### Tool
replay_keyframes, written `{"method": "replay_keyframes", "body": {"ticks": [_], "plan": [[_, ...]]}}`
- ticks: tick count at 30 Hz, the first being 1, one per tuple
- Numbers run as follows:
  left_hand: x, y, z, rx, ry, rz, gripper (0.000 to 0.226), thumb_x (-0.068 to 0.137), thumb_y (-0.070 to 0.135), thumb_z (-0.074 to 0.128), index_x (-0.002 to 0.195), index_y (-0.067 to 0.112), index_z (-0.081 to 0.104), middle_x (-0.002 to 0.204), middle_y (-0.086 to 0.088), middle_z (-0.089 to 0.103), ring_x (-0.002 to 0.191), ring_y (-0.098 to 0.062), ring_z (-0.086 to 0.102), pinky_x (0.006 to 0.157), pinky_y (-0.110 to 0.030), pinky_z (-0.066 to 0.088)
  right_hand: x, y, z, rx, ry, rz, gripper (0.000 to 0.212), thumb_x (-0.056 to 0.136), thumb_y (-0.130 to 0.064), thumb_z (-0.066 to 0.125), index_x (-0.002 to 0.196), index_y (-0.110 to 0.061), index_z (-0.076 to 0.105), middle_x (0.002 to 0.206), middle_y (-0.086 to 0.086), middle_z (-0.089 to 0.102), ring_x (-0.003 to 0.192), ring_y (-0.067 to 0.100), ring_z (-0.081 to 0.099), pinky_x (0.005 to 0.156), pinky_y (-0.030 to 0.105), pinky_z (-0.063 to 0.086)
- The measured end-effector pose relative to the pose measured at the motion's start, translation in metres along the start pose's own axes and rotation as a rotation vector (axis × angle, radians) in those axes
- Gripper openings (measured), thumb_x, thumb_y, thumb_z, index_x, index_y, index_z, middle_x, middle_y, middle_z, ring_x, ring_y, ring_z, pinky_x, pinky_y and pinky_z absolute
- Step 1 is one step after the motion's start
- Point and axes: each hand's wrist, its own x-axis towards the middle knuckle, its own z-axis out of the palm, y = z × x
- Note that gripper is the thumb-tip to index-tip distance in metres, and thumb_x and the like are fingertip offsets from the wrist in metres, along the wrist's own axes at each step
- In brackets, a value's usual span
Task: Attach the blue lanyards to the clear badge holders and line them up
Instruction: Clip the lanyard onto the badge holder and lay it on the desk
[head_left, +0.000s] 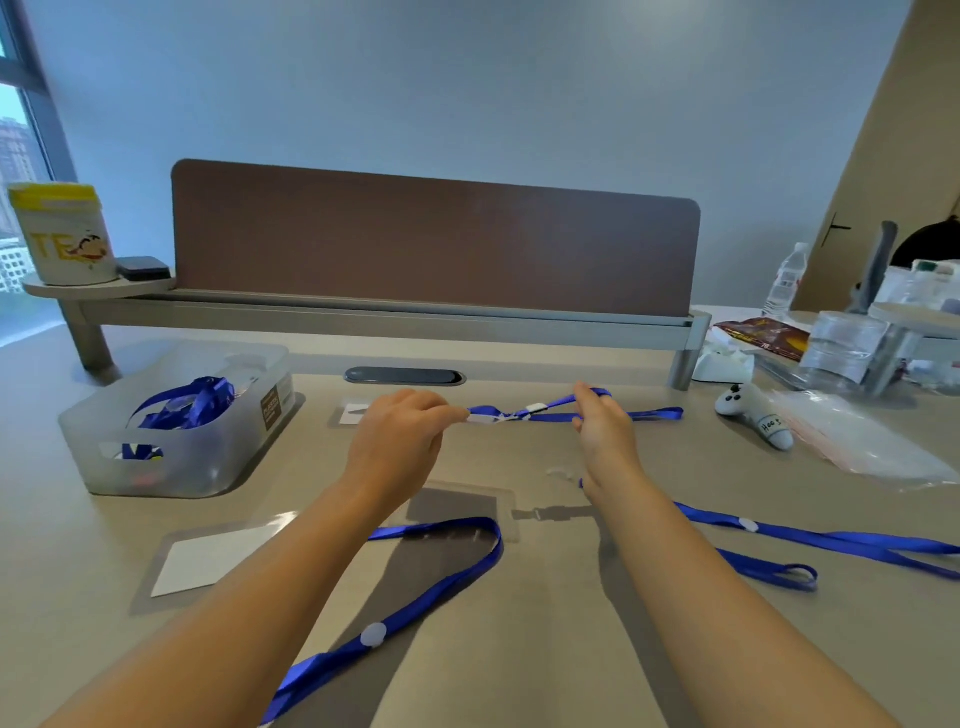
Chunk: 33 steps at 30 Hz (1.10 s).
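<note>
My left hand (400, 436) pinches the white clip end of a blue lanyard (649, 414) stretched across the far side of the table. My right hand (602, 426) grips the same strap further right. A clear badge holder (353, 413) lies just left of my left hand. Another badge holder (208, 558) with a white card sits near my left forearm. A third holder (457, 506) lies between my arms with a second lanyard (415, 608) draped over it. A third lanyard (831, 540) trails off to the right.
A translucent bin (171, 457) with more blue lanyards stands at the left. A white game controller (753, 415) and clear plastic bags (872, 441) lie at the right, with bottles and clutter behind. A brown desk divider (436, 244) closes the back.
</note>
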Motion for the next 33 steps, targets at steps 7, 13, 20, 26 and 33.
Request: {"method": "replay_keyframes", "body": {"ticks": [7,13,20,26,33], "plan": [[0.056,0.037,0.025,-0.059,0.005,0.071,0.022,0.066,-0.002,0.072,0.085,0.010,0.070,0.076,-0.013,0.075,0.069,-0.030,0.069,0.062,-0.040,0.056,0.034,-0.038,-0.048,0.053,0.244,-0.147,0.028,0.091,-0.020,0.049,0.064,-0.014,0.049,0.062,0.000,0.040,0.059,0.014,0.034,0.055,0.022,0.031],[0.114,0.075,0.054,-0.165,0.116,0.120,0.023,0.070,-0.004,0.068,0.087,0.011,0.069,0.074,-0.010,0.074,0.066,-0.026,0.067,0.059,-0.033,0.055,0.066,-0.087,-0.098,-0.014,0.443,-0.366,0.025,0.088,-0.008,0.051,0.107,-0.002,0.065,0.083,-0.003,0.057,0.085,0.017,0.046,0.076,0.030,0.038],[0.110,0.059,0.077,-0.178,0.120,0.083,0.021,0.071,-0.005,0.066,0.088,0.008,0.068,0.074,-0.013,0.074,0.066,-0.028,0.067,0.059,-0.032,0.054,0.093,-0.075,-0.097,-0.106,0.373,-0.349,0.016,0.088,-0.010,0.051,0.074,-0.013,0.057,0.064,-0.002,0.048,0.061,0.011,0.041,0.061,0.021,0.035],[0.049,-0.006,0.085,-0.078,-0.090,-0.061,0.024,0.068,-0.007,0.067,0.085,0.009,0.070,0.075,-0.015,0.073,0.065,-0.032,0.066,0.051,-0.034,0.053,0.111,0.008,-0.045,-0.175,0.138,-0.055,0.026,0.087,-0.010,0.051,0.064,0.002,0.054,0.067,0.009,0.048,0.071,0.023,0.044,0.053,0.025,0.031],[-0.002,-0.048,0.080,-0.053,-0.366,-0.298,0.021,0.085,0.012,0.052,0.104,0.014,0.061,0.112,-0.009,0.064,0.102,-0.027,0.056,0.080,-0.035,0.046,0.102,0.061,-0.001,-0.370,-0.026,0.114,0.027,0.084,-0.008,0.048,0.057,-0.008,0.044,0.063,0.008,0.048,0.053,0.019,0.048,0.047,0.023,0.042]]}}
